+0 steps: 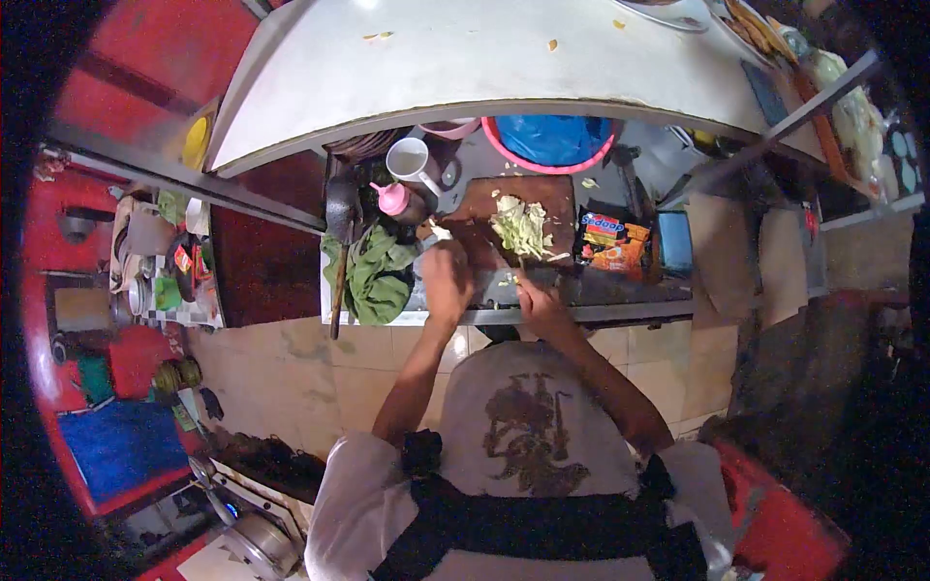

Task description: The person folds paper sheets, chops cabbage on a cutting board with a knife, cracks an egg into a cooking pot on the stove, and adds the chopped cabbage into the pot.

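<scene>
Chopped pale green cabbage (523, 228) lies in a heap on the wooden cutting board (552, 189). My right hand (541, 300) is at the board's near edge, its fingers closed round the handle of a knife, whose blade points toward the cabbage. At the board's left side is my left hand (448, 281), fingers bent down beside a small whitish piece (439, 232); what lies under the fingers is hidden. A green cloth (380, 276) rests left of that hand, with a pink-capped bottle (394, 199) and a white mug (412, 163) behind.
A pink-rimmed basin (552, 168) with blue plastic stands behind the board. Food packets (610, 242) lie to the right. A dark ladle (339, 223) is at the left. The white shelf (484, 58) spans above. A pot (262, 542) sits at the lower left near a blue flame.
</scene>
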Available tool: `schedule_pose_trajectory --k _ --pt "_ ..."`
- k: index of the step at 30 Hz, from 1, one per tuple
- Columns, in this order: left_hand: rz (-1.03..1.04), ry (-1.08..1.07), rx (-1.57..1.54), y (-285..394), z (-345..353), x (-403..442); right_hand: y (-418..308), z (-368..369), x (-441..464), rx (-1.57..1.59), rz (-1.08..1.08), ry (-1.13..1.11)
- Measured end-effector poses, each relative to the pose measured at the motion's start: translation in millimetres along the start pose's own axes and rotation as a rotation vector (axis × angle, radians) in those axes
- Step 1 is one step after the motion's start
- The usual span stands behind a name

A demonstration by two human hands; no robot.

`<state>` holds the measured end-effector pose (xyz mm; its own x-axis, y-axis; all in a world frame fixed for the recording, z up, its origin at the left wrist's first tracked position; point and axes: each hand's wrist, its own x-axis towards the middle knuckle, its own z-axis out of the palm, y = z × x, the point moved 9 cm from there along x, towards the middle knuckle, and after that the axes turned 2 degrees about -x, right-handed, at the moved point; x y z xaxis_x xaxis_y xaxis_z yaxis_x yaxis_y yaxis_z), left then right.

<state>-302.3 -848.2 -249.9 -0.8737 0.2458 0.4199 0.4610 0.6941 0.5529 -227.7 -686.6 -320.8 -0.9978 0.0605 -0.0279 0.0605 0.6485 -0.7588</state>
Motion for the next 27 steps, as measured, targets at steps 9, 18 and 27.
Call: schedule_pose_trajectory --k 9,18,27 --pt "-0.395 -0.089 -0.385 -72.7 4.4 -11.2 19.4 -20.1 8.6 0.028 0.081 0.049" --pt "-0.561 -0.116 -0.792 -68.8 56.9 -3.6 20.9 -16.5 12.5 0.006 0.165 -0.052" --pt "-0.550 -0.079 -0.323 -27.8 25.5 -10.5 -8.1 -1.2 6.3 0.087 0.158 -0.121"
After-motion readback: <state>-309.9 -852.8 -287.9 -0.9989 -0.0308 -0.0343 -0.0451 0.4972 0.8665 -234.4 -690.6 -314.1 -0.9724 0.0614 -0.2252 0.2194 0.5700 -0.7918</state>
